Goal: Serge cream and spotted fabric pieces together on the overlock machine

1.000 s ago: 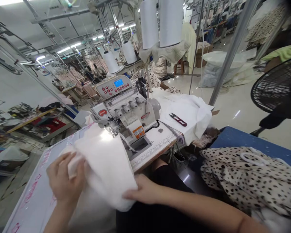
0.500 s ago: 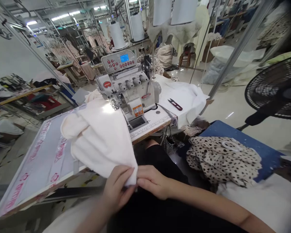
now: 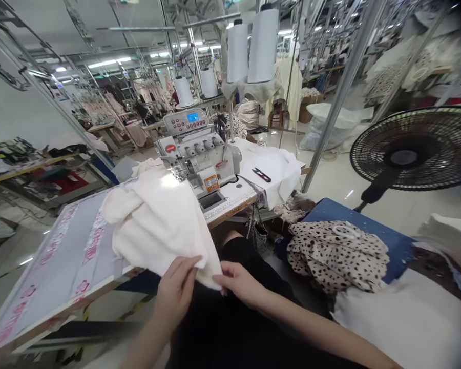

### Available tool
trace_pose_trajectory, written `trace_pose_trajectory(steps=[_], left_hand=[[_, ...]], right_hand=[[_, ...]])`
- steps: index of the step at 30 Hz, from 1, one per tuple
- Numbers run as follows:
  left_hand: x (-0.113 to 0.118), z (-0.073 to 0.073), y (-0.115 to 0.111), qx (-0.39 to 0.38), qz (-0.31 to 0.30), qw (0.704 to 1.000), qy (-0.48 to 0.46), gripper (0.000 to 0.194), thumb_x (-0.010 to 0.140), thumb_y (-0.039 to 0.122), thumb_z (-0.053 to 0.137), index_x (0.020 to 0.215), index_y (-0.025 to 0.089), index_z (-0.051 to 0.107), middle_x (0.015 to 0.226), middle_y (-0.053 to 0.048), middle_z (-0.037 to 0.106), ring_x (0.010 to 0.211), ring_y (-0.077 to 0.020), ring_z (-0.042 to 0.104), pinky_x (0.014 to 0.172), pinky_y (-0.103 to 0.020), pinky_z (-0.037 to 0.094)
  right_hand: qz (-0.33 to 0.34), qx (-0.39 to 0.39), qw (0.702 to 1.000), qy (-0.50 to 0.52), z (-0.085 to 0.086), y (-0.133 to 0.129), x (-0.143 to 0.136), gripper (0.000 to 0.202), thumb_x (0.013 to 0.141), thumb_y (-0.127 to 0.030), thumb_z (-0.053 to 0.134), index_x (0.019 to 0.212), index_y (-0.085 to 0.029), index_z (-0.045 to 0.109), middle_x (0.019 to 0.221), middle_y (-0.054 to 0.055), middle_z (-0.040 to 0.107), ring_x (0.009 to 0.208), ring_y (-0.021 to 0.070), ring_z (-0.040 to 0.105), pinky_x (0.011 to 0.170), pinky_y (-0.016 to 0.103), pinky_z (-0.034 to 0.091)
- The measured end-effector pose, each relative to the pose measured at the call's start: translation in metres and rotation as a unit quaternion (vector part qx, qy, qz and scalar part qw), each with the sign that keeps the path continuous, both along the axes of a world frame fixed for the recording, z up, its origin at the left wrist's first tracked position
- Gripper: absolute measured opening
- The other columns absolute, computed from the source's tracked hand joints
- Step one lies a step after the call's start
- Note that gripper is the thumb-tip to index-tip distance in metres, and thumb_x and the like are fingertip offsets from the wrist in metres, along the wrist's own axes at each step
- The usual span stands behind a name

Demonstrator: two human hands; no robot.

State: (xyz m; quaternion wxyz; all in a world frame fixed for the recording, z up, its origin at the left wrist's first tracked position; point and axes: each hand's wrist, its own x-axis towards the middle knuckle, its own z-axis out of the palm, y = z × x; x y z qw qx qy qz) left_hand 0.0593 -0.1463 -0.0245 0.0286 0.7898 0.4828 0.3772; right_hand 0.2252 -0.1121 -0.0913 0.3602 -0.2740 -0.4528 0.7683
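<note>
Half a second ago my hands are pressed together at the near corner of the white cloth (image 3: 157,225); now they stand a little apart. My left hand (image 3: 175,287) pinches up a small flap there, and my right hand (image 3: 243,282) grips the edge just beside it, fingers narrowed on the fabric. To my judgement, that means the layers at this corner are being parted or squared while the rest stays put at the sewing machine (image 3: 200,161).

The cloth runs from my hands toward eleven o'clock, across the near side of the desk (image 3: 67,251) and up to the machine's needle area, where the lamp bleaches it to a glare. It looks creamy, soft and slightly fleecy, lying in loose layers with a rounded fold at its ten o'clock side and shallow creases through the middle. Its near end hangs past the desk's edge above my lap, drawn fairly straight on the side by my right hand. I can't tell whether the layers are stitched together here.
</note>
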Motion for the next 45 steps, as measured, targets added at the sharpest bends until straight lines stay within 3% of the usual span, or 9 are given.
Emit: trace_pose_trajectory(steps=[3, 7, 10, 18, 23, 27, 39, 45], left_hand=[[0.003, 0.001, -0.002, -0.008, -0.036, 0.999, 0.001, 0.019, 0.085, 0.009, 0.047, 0.098, 0.018, 0.058, 0.082, -0.002, 0.056, 0.078, -0.0106, 0.055, 0.069, -0.020, 0.046], [0.013, 0.004, -0.006, 0.033, -0.027, 0.999, -0.004, 0.020, 0.084, 0.008, 0.049, 0.098, 0.017, 0.059, 0.087, -0.004, 0.053, 0.078, -0.0111, 0.055, 0.068, -0.022, 0.047], [0.020, 0.004, -0.009, 0.031, -0.011, 0.999, -0.012, 0.020, 0.084, 0.008, 0.049, 0.100, 0.017, 0.059, 0.091, -0.005, 0.053, 0.083, -0.0113, 0.055, 0.073, -0.022, 0.047], [0.017, 0.003, -0.013, 0.011, -0.051, 0.998, -0.045, 0.023, 0.081, 0.003, 0.050, 0.098, 0.017, 0.057, 0.089, -0.003, 0.058, 0.084, -0.0114, 0.055, 0.074, -0.023, 0.046], [0.015, 0.004, -0.013, 0.025, -0.090, 0.994, -0.051, 0.029, 0.078, -0.003, 0.050, 0.099, 0.014, 0.058, 0.089, -0.005, 0.058, 0.084, -0.0134, 0.055, 0.072, -0.026, 0.047], [0.013, 0.004, -0.011, 0.017, -0.108, 0.993, -0.051, 0.032, 0.076, -0.005, 0.050, 0.102, 0.013, 0.058, 0.090, -0.007, 0.058, 0.083, -0.0141, 0.053, 0.071, -0.028, 0.047], [0.015, 0.001, -0.008, 0.055, -0.076, 0.995, 0.045, 0.030, 0.079, 0.000, 0.051, 0.104, 0.016, 0.056, 0.085, -0.004, 0.057, 0.079, -0.0140, 0.053, 0.072, -0.031, 0.042], [0.018, -0.002, -0.008, 0.074, -0.045, 0.994, 0.069, 0.027, 0.079, 0.002, 0.052, 0.101, 0.017, 0.055, 0.086, -0.005, 0.059, 0.081, -0.0156, 0.056, 0.076, -0.034, 0.042]], right_hand=[[0.055, 0.062, 0.996, -0.037, 0.019, -0.005, 0.007, 0.041, 0.074, -0.052, 0.059, 0.070, -0.012, 0.051, 0.056, -0.004, 0.044, 0.041, 0.0040, 0.038, 0.040, 0.018, 0.027], [0.040, 0.116, 0.992, -0.012, 0.046, -0.013, 0.015, 0.035, 0.073, -0.045, 0.063, 0.081, -0.012, 0.053, 0.066, -0.002, 0.049, 0.053, 0.0061, 0.047, 0.049, 0.018, 0.038], [0.036, 0.103, 0.994, -0.023, 0.056, -0.017, 0.018, 0.035, 0.073, -0.045, 0.062, 0.081, -0.014, 0.050, 0.064, -0.003, 0.050, 0.053, 0.0071, 0.049, 0.047, 0.018, 0.040], [0.004, 0.073, 0.996, -0.059, 0.053, -0.021, 0.019, 0.035, 0.074, -0.046, 0.061, 0.077, -0.012, 0.052, 0.056, -0.003, 0.050, 0.050, 0.0069, 0.048, 0.050, 0.019, 0.042], [-0.011, 0.027, 0.997, -0.067, 0.051, -0.019, 0.021, 0.039, 0.070, -0.049, 0.064, 0.074, -0.012, 0.053, 0.057, -0.003, 0.050, 0.043, 0.0052, 0.046, 0.040, 0.016, 0.036], [-0.007, 0.031, 0.998, -0.062, 0.053, -0.016, 0.020, 0.040, 0.075, -0.051, 0.059, 0.070, -0.011, 0.053, 0.053, -0.003, 0.049, 0.041, 0.0044, 0.045, 0.039, 0.015, 0.035], [-0.039, 0.026, 0.996, -0.074, 0.052, -0.005, 0.017, 0.035, 0.078, -0.045, 0.057, 0.067, -0.011, 0.056, 0.052, -0.003, 0.048, 0.041, 0.0040, 0.042, 0.039, 0.015, 0.033], [-0.029, -0.027, 0.998, -0.046, 0.051, -0.003, 0.018, 0.034, 0.078, -0.040, 0.056, 0.059, -0.011, 0.053, 0.050, -0.002, 0.049, 0.038, 0.0038, 0.041, 0.037, 0.016, 0.032]])
